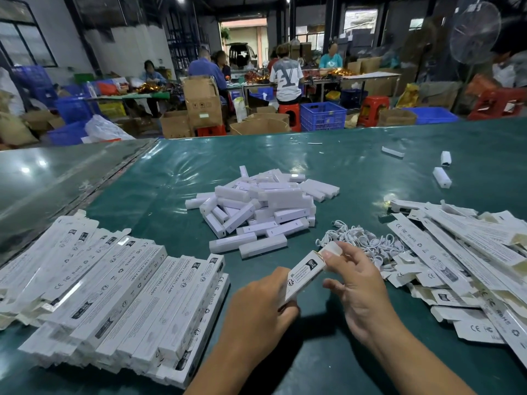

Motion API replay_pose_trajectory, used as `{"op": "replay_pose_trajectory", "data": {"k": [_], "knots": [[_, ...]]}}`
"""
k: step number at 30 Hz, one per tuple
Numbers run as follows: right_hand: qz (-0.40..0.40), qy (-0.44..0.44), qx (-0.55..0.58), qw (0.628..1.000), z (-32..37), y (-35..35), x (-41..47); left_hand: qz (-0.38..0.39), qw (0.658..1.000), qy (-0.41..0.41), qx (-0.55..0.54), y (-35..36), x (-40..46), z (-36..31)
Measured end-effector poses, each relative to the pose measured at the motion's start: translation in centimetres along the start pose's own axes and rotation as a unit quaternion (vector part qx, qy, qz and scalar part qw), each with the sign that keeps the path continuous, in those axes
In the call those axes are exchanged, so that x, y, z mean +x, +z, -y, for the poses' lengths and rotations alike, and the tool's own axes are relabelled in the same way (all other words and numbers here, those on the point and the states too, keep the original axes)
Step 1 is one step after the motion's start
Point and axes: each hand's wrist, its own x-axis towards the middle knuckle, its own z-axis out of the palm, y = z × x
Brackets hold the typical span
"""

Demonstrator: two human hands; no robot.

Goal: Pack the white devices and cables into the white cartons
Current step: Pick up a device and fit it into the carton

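Hands meet over the near middle of the green table (328, 166), and the head view shows one white carton (303, 276) held between them, tilted up and away from the person. The left hand (256, 306) grips the carton's lower end, fingers curled round it. The right hand (356, 283) pinches the upper end, thumb on the open mouth, where a white device (332, 248) pokes out of the carton.

Taking that held carton as the landmark: straight beyond it, toward the far edge of the table, lies a loose heap of white devices (262, 206), short bars piled at all angles. Just beyond and to the right of it, close to the right hand's fingers, sits a tangle of white cables (362, 238). Farther right spreads a pile of flat cartons (462, 252), long printed strips lying overlapped and slanting. To the left of it, rows of filled cartons (128, 303) lie side by side in a thick stack, printed faces up. Well beyond and to the right, near the table's far side, a few stray devices (442, 177) lie apart from the heap.

Beyond the table, workers (286, 81) sit at benches among cardboard boxes (202, 101), blue crates (323, 115) and red stools (373, 109). A standing fan (474, 32) rises at the far right.
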Motion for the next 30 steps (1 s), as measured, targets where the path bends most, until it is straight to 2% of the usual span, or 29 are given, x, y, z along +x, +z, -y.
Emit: {"op": "replay_pose_trajectory", "data": {"k": [3, 6, 9, 16, 20, 30], "knots": [[0.073, 0.048, -0.012, 0.996, 0.2, 0.0, -0.2, 0.001, 1.000, 0.004, 0.016, 0.1, -0.1, 0.1], [0.083, -0.022, -0.113, 0.990, 0.0, 0.4, -0.6, 0.003, 0.999, -0.005, 0.037, 0.2, -0.2, 0.3], [0.118, -0.055, -0.154, 0.979, -0.1, 0.7, -1.1, -0.005, 0.999, -0.016, 0.041, 0.3, -0.2, 0.6], [0.076, -0.093, -0.196, 0.973, -0.1, 0.3, -0.7, 0.005, 0.999, -0.014, 0.051, 0.4, -0.2, 0.5], [0.058, -0.083, -0.204, 0.974, -0.5, -0.1, -0.2, 0.008, 0.999, -0.009, 0.045, 0.3, -0.3, 0.5], [0.080, -0.091, -0.193, 0.974, 0.3, 0.2, -0.6, 0.005, 0.999, -0.002, 0.040, 0.3, -0.3, 1.0]]}}
